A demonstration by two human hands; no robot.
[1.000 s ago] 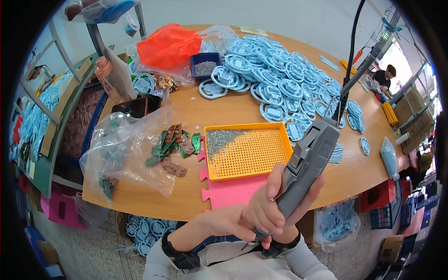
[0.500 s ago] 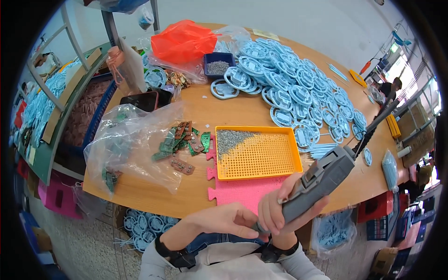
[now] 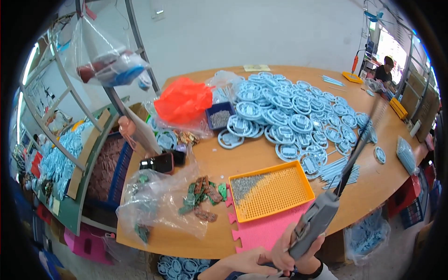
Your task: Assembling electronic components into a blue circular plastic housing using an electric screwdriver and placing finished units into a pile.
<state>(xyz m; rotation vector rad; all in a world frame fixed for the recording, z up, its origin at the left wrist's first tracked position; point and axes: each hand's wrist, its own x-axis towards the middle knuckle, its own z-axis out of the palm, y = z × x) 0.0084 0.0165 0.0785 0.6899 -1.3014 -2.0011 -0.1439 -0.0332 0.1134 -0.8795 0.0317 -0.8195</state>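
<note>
A grey electric screwdriver (image 3: 313,225) slants across the lower right, its dark coiled cord rising from the top end. My right hand (image 3: 305,255) is closed around its lower body. At the tool's lower tip, my left hand (image 3: 249,260) has its fingers drawn together; whatever is between them is hidden. Just beyond the hands, a yellow perforated tray (image 3: 298,205) holds small grey metal screws (image 3: 245,187) heaped at its left side. The tray rests on a pink foam mat (image 3: 261,233).
Pale blue round plastic parts (image 3: 284,107) pile up at the back. Green and brown circuit boards (image 3: 201,191) and a clear plastic bag (image 3: 158,210) lie left of the tray. Behind are a dark blue bin (image 3: 214,122) and an orange-red bag (image 3: 183,100). Another person (image 3: 385,72) sits far right.
My view has tilted upward, so the table and tray appear lower. Both hands and the screwdriver now sit lower in the picture, with the screwdriver standing steeper. My hands keep much the same hold.
</note>
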